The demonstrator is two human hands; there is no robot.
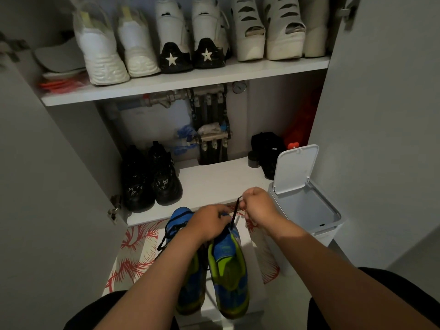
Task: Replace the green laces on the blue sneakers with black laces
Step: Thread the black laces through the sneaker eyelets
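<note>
Two blue sneakers with lime-green lining lie side by side on the floor mat, toes toward the cabinet. The right sneaker (229, 270) has its front under my left hand (207, 225), which grips it at the lacing area. My right hand (256, 202) pinches a black lace (235, 211) and holds it taut, up and away from that shoe. The left sneaker (188, 282) carries loose black lace (166, 236) spilling off its left side. No green lace shows.
A white bin (307, 206) with its lid up stands right of the shoes. An open cabinet holds black sneakers (150, 179) on the low shelf (214, 184) and white shoes (152, 41) above. A red-patterned mat (135, 253) covers the floor.
</note>
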